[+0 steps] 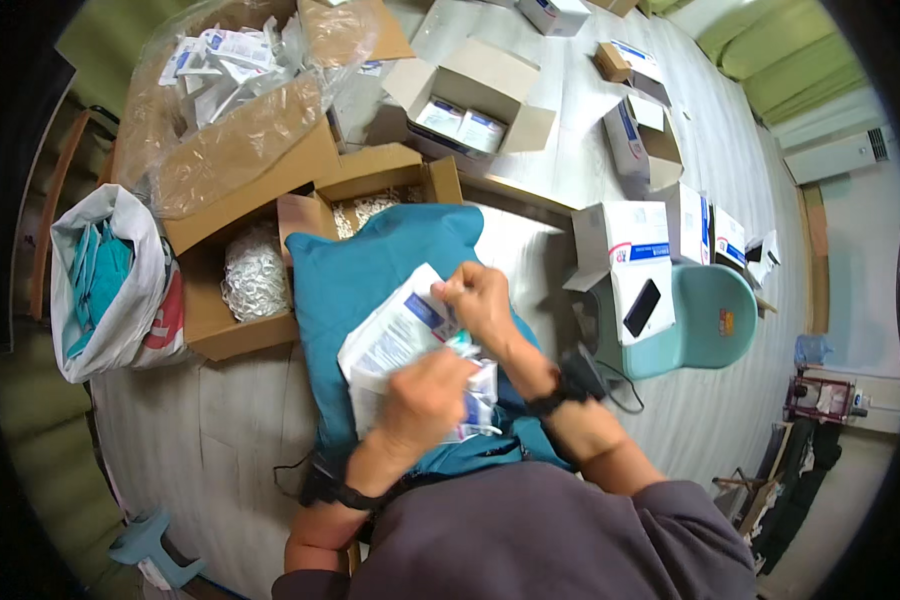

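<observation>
A white printed pouch [395,335] with a dark blue panel lies tilted over the teal cloth [345,270] in front of me. My right hand [478,303] is closed, its fingers pinching at the pouch's upper right edge. My left hand [422,400] is closed in a fist over the pouch's lower part; it is blurred, and what its fingers hold is hidden. Between the hands shows a small white and green piece [462,345], too smeared to name. More white and blue packaging [480,395] lies right of my left hand.
An open carton [205,290] holding a clear plastic bundle [257,275] stands left of the cloth, beside a white bag [110,215] of teal fabric. Behind is a plastic-lined carton [240,150] of white pouches. Right, a light teal stool [715,310] bears boxes and a phone [642,307].
</observation>
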The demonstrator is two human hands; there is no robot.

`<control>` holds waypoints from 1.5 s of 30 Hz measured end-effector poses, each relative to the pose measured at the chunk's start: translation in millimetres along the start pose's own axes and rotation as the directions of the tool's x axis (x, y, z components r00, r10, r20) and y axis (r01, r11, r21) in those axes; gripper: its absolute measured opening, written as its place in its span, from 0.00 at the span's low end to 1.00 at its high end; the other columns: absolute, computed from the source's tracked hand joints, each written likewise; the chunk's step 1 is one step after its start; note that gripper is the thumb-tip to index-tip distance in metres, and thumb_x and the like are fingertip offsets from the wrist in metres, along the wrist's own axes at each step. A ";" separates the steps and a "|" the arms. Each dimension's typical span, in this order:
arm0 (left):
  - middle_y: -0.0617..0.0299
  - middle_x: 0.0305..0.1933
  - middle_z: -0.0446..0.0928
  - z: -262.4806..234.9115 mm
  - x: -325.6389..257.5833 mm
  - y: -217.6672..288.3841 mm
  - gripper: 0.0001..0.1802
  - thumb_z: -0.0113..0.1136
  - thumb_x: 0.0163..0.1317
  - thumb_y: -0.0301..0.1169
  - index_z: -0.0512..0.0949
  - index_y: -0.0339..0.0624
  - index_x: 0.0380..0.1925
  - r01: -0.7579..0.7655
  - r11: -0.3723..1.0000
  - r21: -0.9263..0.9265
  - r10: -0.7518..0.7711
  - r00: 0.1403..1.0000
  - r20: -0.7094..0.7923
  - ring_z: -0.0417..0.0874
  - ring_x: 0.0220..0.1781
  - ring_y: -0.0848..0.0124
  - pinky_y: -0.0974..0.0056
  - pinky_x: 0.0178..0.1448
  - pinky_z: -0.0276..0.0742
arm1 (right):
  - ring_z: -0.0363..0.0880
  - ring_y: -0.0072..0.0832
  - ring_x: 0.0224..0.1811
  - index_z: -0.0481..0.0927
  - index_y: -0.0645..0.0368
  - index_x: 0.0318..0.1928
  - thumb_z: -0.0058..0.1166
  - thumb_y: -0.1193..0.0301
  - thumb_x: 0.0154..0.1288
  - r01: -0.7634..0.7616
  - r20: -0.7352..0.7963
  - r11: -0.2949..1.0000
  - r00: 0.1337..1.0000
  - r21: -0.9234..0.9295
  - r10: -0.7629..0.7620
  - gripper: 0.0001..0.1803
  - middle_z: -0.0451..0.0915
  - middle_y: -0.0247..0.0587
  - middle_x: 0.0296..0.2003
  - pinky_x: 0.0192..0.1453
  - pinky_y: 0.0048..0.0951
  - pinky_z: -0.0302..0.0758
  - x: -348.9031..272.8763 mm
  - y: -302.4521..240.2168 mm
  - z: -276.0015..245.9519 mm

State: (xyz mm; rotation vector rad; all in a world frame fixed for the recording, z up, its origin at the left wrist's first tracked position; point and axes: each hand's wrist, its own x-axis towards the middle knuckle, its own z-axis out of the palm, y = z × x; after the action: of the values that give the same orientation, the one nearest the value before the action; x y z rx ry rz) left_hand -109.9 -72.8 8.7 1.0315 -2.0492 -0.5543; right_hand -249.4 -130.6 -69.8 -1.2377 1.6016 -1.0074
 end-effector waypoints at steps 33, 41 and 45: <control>0.59 0.37 0.82 -0.7 4.8 -64.6 0.07 0.68 0.56 0.28 0.86 0.41 0.36 0.381 0.920 0.092 -0.370 0.922 -0.111 0.85 0.33 0.60 0.61 0.37 0.79 | 0.78 0.27 0.39 0.82 0.60 0.49 0.69 0.77 0.53 0.266 -0.023 0.959 0.963 -0.100 -0.270 0.21 0.82 0.40 0.41 0.46 0.27 0.77 -12.6 -16.0 -14.3; 0.58 0.41 0.83 -1.6 0.3 -59.0 0.09 0.68 0.57 0.28 0.85 0.41 0.39 0.402 0.912 0.087 -0.396 0.915 -0.076 0.85 0.36 0.59 0.61 0.39 0.80 | 0.82 0.38 0.49 0.83 0.61 0.50 0.68 0.77 0.54 0.418 -0.069 0.883 0.895 -0.214 -0.440 0.21 0.82 0.47 0.48 0.53 0.32 0.77 -18.1 -12.4 -10.9; 0.57 0.42 0.83 -3.1 -1.6 -59.6 0.12 0.68 0.56 0.28 0.85 0.40 0.41 0.456 0.887 0.075 -0.453 0.890 -0.051 0.85 0.39 0.57 0.60 0.42 0.80 | 0.81 0.40 0.49 0.83 0.62 0.49 0.67 0.78 0.54 0.397 0.005 0.894 0.914 -0.207 -0.405 0.19 0.83 0.48 0.47 0.53 0.33 0.77 -18.5 -11.9 -14.1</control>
State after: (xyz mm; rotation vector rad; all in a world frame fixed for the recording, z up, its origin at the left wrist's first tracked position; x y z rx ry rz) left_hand -78.1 -106.1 -29.2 1.5806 -1.8138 -0.6842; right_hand -256.5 -113.4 -51.5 -1.7527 1.5395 -1.1427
